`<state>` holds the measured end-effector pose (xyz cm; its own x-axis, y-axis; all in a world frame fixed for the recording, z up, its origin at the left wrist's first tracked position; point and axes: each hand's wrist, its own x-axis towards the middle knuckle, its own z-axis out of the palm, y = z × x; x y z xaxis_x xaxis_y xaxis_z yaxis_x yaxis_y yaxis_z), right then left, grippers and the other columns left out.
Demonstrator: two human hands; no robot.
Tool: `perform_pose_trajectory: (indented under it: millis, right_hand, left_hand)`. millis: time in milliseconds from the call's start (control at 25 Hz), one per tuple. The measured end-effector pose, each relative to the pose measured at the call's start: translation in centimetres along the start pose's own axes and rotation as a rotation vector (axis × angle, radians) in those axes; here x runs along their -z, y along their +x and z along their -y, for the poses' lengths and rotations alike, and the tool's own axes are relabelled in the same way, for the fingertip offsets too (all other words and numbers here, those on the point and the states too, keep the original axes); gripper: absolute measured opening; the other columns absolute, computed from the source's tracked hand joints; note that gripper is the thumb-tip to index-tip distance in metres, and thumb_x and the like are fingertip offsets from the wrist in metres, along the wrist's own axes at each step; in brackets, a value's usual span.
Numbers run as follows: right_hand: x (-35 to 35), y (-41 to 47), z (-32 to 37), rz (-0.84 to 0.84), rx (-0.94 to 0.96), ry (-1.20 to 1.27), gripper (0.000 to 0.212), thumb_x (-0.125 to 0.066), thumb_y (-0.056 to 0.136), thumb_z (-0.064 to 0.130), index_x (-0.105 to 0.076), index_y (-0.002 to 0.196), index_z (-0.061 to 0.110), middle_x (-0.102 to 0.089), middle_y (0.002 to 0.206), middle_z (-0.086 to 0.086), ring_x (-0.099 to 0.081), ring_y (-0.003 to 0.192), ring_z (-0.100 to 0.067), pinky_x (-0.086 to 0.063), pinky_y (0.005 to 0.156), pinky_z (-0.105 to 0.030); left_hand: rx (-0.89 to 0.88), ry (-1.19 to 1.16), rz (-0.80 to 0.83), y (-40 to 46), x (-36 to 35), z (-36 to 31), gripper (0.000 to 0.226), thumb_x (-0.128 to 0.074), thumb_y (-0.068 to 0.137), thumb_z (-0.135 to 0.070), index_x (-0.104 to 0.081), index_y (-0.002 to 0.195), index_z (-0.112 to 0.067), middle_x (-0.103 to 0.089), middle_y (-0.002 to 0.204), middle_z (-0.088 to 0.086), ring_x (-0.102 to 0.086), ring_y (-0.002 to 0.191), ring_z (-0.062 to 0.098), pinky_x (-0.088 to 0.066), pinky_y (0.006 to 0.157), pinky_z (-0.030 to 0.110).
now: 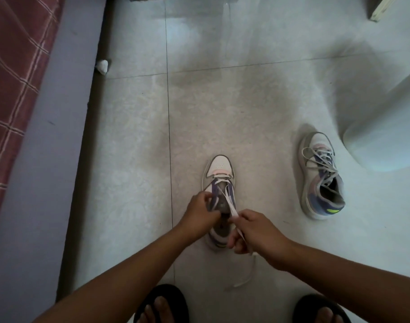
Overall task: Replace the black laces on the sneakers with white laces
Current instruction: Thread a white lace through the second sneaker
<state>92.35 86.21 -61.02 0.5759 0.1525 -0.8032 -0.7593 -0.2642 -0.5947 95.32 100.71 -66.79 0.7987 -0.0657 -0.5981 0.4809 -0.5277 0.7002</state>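
Two feet in black sandals (161, 304) at the bottom edge, standing on the pale tiled floor (246, 108).

White lace (232, 209) — one strand runs from the low eyelets of the near sneaker back into the right hand, and its free tail trails on the floor between the sandals.

Right hand (255, 236) — fingers curled round the white lace, drawing it toward the person over the shoe's opening.

Left hand (199, 212) — fingertips pinched at the left eyelet row of the near sneaker; whether they hold a lace end or the eyelet flap cannot be told.

Near sneaker (219, 197) — upright on the floor, toe pointing away. White lace sits across the bottom eyelets only; no black lace shows on it. Judged: old lace out, new lacing barely begun, upper rows left to do.

Second sneaker (320, 176) — well apart to the right, leaning on its side, laced loosely to the top with a pale greyish lace; whether this counts as finished cannot be told in the dim light. Its opening shows nothing inside.

Beyond: a white crumpled scrap (102, 65) at the bed's base, the bed (15, 66) with red checked cover along the left, and a large white rounded object (385, 136) at right — unidentified.
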Motion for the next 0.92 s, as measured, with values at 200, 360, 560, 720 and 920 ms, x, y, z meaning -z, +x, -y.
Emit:
perform_pose_trajectory:
  millis: [200, 360, 560, 720, 920]
  right_hand:
    - [-0.3, -0.2, -2.2, 0.036, 0.013, 0.123, 0.015, -0.047, 0.093, 0.005, -0.052, 0.106, 0.01, -0.072, 0.073, -0.011, -0.065, 0.055, -0.019, -0.055, 0.056, -0.029]
    - [-0.9, -0.8, -3.4, 0.072, 0.225, -0.279, 0.021, -0.044, 0.096, 0.02, -0.062, 0.098, 0.029, -0.069, 0.088, -0.002, -0.068, 0.073, -0.016, -0.053, 0.063, -0.026]
    - [0.0, 0.8, -1.3, -0.019, -0.041, 0.311, 0.03, -0.044, 0.098, 0.026, -0.062, 0.098, 0.003, -0.067, 0.087, -0.018, -0.067, 0.07, -0.023, -0.056, 0.062, -0.033]
    - [0.3, 2.4, 0.4, 0.129, -0.115, 0.463, 0.026, -0.051, 0.095, 0.025, -0.067, 0.087, 0.006, -0.065, 0.072, -0.007, -0.057, 0.058, -0.017, -0.049, 0.052, -0.026]
    - [0.6, 3.5, 0.9, 0.199, -0.142, 0.573, 0.02, -0.054, 0.093, 0.022, -0.065, 0.087, 0.006, -0.069, 0.086, -0.011, -0.068, 0.074, -0.021, -0.056, 0.06, -0.029]
  left_hand:
    - [0.324, -0.287, 0.094, -2.3, 0.6, -1.7, 0.039, -0.048, 0.095, -0.038, -0.067, 0.086, -0.005, -0.069, 0.077, 0.011, -0.064, 0.065, 0.02, -0.054, 0.059, 0.027]
    - [0.311, -0.299, 0.129, -2.9, -0.4, -2.5, 0.025, -0.06, 0.091, -0.025, -0.068, 0.088, -0.002, -0.069, 0.078, 0.011, -0.063, 0.061, 0.017, -0.052, 0.058, 0.026]
    - [0.338, -0.44, 0.082, -4.0, 0.3, -2.7, 0.035, -0.049, 0.097, -0.03, -0.07, 0.093, -0.003, -0.072, 0.086, 0.015, -0.068, 0.075, 0.026, -0.055, 0.072, 0.034]
    - [0.37, -0.579, 0.206, -5.9, -0.1, -2.9, 0.035, -0.043, 0.099, -0.025, -0.068, 0.101, -0.002, -0.072, 0.082, 0.015, -0.07, 0.074, 0.027, -0.057, 0.063, 0.031]
    - [0.231, -0.242, 0.215, -6.4, 0.2, -1.4, 0.034, -0.04, 0.099, -0.016, -0.066, 0.091, 0.003, -0.07, 0.076, 0.014, -0.067, 0.064, 0.022, -0.054, 0.062, 0.032]
